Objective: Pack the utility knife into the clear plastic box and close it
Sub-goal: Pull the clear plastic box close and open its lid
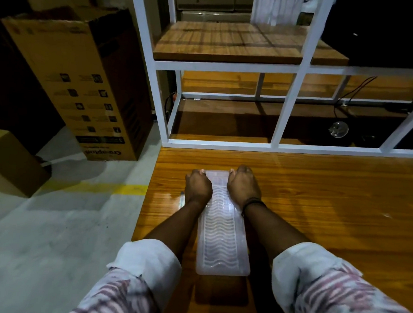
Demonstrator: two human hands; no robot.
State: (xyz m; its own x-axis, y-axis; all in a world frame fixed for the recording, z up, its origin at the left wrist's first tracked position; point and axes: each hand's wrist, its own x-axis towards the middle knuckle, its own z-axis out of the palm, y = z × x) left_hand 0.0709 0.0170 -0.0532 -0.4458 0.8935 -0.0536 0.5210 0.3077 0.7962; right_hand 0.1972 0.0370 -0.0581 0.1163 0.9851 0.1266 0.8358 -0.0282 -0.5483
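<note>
A long clear plastic box [222,239] with a wavy ribbed lid lies lengthwise on the wooden table [330,207], running away from me. My left hand [197,186] grips its far left corner with curled fingers. My right hand [243,185] grips the far right corner the same way. The lid appears to lie down on the box. I cannot make out the utility knife through the ribbed plastic. A small clear piece [180,200] lies on the table just left of my left wrist.
A white metal shelf frame [290,108] with wooden boards stands right behind the table. Tall cardboard boxes [84,86] stand on the grey floor to the left, where a yellow line [94,187] runs. Cables and a round clear object [338,129] sit under the shelf.
</note>
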